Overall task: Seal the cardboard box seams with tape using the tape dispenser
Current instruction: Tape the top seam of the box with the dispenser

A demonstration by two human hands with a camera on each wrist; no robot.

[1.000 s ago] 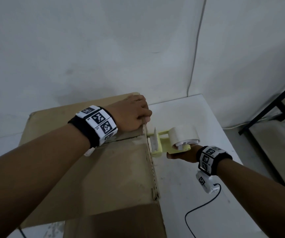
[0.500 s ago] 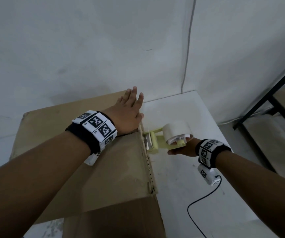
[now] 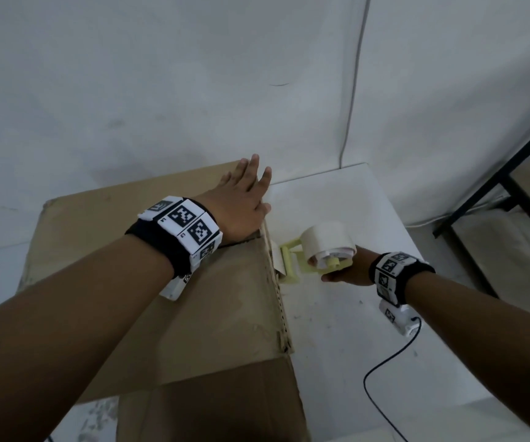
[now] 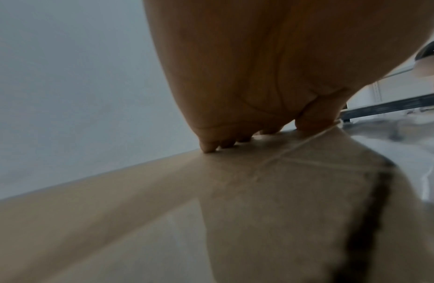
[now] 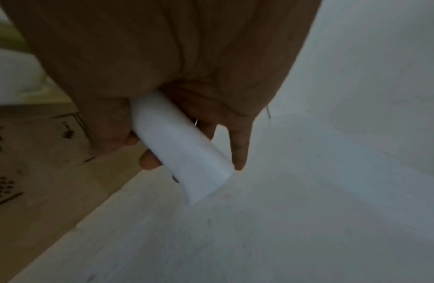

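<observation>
A brown cardboard box (image 3: 212,317) stands on the white table (image 3: 337,330), its top flaps closed. My left hand (image 3: 241,202) lies flat with straight fingers on the far right of the box top (image 4: 259,201), over the seam. My right hand (image 3: 346,272) grips the white handle (image 5: 184,151) of a pale yellow tape dispenser (image 3: 308,260) carrying a roll of light tape (image 3: 327,240). The dispenser's roller end sits against the box's right side just below the top edge. My right palm is hidden under the dispenser in the head view.
A white wall stands close behind the table, with a thin cable (image 3: 353,90) running down it. A black cable (image 3: 381,378) trails from my right wrist across the table. A dark metal frame (image 3: 496,183) stands on the right beyond the table edge.
My left hand has uncurled from gripping the box's far corner and now lies flat with fingers stretched forward. The dispenser has moved in against the box's right side.
</observation>
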